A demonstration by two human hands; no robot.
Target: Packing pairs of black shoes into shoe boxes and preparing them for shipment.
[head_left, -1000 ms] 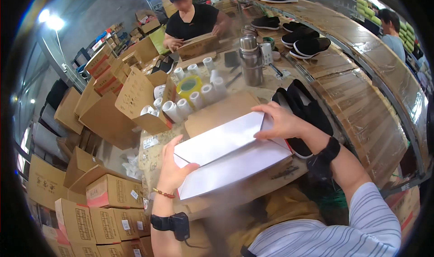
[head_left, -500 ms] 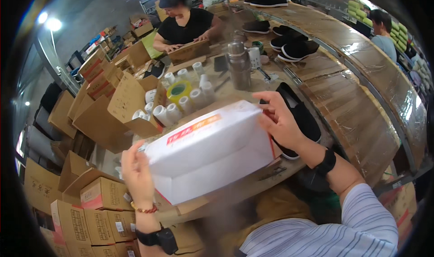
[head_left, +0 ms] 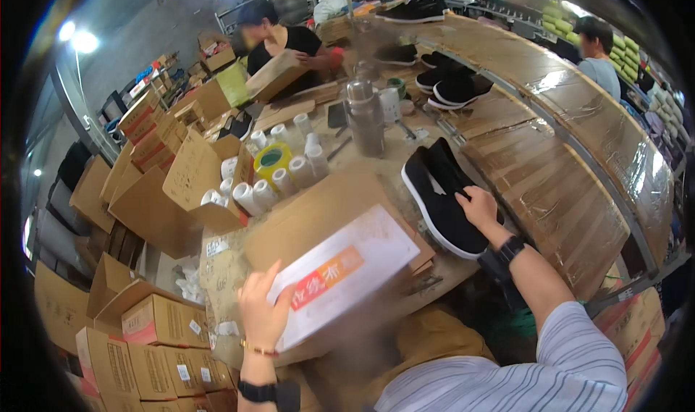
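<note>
A tan worktable (head_left: 423, 285) spreads in front of both hands, with a flat brown cardboard sheet (head_left: 311, 209) lying on it just beyond the left hand (head_left: 264, 300). To the right of the right hand (head_left: 479, 208) run rack shelves (head_left: 557, 195) faced with brown board under glossy clear film; farther beyond it, black shoes (head_left: 452, 90) sit near the shelf edge. The room behind is a cluttered workshop with lit lamps, and a co-worker (head_left: 293, 50) across the table holds a brown box (head_left: 277, 77). The left hand grips the near left end of a white shoebox (head_left: 369, 260) with an orange-and-red panel, tilted between the hands; its inside is hidden. The right hand is closed on a pair of black slip-on shoes (head_left: 434, 206) with white soles, beside the far end of that box. Beyond the left hand, an open carton (head_left: 192, 169) contains white rolls (head_left: 211, 198), with more standing next to it around a yellow tape roll (head_left: 272, 158). A steel thermos (head_left: 364, 119) stands past them, between the hands. Left of the left hand, brown cartons (head_left: 156, 365) are stacked, those on top shut.
</note>
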